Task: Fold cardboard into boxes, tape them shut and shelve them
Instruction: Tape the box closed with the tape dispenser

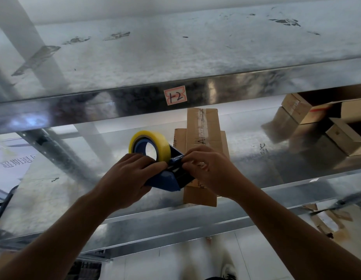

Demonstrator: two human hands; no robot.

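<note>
Blue plastic forms the tape dispenser (165, 178), which carries a roll of yellowish clear tape (164, 147) and is held just above the near end of a long cardboard box (201, 126). The left hand (125, 174) grips the dispenser's body, fingers curled over the top. The right hand (214, 170) has curled fingers too, pinching the dispenser's dark front end; whether a strip of tape is caught between them I cannot tell. The box lies flat on a shiny metal shelf (276, 158), a taped seam along its top, resting across a second cardboard piece (179, 138). A label (175, 95) reading 12 is stuck on the edge of the upper shelf (175, 47). Further boxes (317, 118) are piled at the right, well apart, and cardboard scraps (325, 221) lie on the floor below
</note>
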